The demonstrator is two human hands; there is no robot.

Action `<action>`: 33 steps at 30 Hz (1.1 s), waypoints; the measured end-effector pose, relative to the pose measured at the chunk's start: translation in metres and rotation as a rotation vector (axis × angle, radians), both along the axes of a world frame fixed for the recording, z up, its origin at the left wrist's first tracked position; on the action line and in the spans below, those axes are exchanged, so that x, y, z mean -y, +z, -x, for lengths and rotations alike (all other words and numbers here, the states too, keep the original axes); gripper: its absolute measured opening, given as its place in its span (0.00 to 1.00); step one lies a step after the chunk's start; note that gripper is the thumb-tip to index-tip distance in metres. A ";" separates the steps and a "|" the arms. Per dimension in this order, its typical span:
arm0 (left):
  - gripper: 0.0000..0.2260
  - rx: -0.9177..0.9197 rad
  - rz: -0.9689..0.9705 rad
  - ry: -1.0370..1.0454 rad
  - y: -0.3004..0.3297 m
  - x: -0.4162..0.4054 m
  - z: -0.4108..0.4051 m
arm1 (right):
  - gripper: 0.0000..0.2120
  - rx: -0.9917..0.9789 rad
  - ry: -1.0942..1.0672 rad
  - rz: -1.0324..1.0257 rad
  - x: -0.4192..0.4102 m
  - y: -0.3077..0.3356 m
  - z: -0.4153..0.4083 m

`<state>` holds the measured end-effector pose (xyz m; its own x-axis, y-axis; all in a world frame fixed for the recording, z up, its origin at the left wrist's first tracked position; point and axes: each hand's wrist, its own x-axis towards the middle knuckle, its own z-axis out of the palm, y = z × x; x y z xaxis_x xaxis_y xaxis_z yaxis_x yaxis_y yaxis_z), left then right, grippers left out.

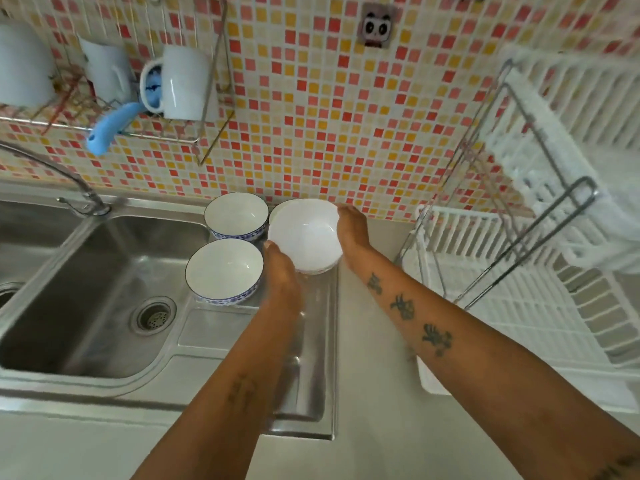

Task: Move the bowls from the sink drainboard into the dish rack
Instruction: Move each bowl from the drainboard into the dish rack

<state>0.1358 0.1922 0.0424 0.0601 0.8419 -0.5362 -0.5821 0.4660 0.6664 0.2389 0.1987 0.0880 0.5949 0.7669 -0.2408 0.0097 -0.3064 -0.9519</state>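
Both hands, left hand & right hand, press the white bowl by its sides, above the drainboard. Fingers hidden, cannot tell. Probably ceramic: fragile, slippery, hold under rim.

White bowl between 2 hands

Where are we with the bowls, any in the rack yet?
None racked yet: the dish rack shows no bowls in its visible shelves. In hand: the left hand and right hand grip the plain white bowl. Left: two blue-rimmed bowls on the drainboard, and possibly another bowl behind the held one.
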 end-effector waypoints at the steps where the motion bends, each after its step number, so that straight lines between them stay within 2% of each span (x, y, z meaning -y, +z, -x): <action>1: 0.23 0.029 -0.017 0.001 0.019 -0.003 0.001 | 0.18 0.022 -0.015 -0.045 0.001 0.019 -0.001; 5: 0.21 0.164 -0.169 -0.079 0.103 -0.001 -0.005 | 0.18 0.091 -0.046 -0.230 0.013 0.097 -0.006; 8: 0.22 0.230 -0.356 -0.190 0.166 0.005 -0.010 | 0.18 0.111 -0.081 -0.412 0.032 0.161 -0.012; 12: 0.21 0.246 -0.521 -0.302 0.228 0.025 -0.032 | 0.18 0.204 -0.142 -0.595 0.071 0.230 -0.025; 16: 0.18 0.285 -0.594 -0.425 0.263 0.054 -0.066 | 0.17 0.245 -0.260 -0.667 0.120 0.260 -0.052; 22: 0.18 0.468 -0.730 -0.749 0.291 0.101 -0.130 | 0.08 0.230 -0.502 -0.780 0.191 0.270 -0.111; 24: 0.18 0.445 -0.761 -0.848 0.298 0.116 -0.154 | 0.08 0.238 -0.580 -0.793 0.213 0.272 -0.130; 28: 0.13 0.260 -0.738 -1.068 0.309 0.150 -0.193 | 0.08 0.214 -0.667 -0.837 0.254 0.270 -0.174; 30: 0.18 0.191 -0.728 -1.103 0.311 0.159 -0.211 | 0.08 0.192 -0.672 -0.862 0.271 0.268 -0.196; 33: 0.22 0.110 -0.828 -1.080 0.315 0.167 -0.237 | 0.09 0.188 -0.648 -0.856 0.290 0.261 -0.234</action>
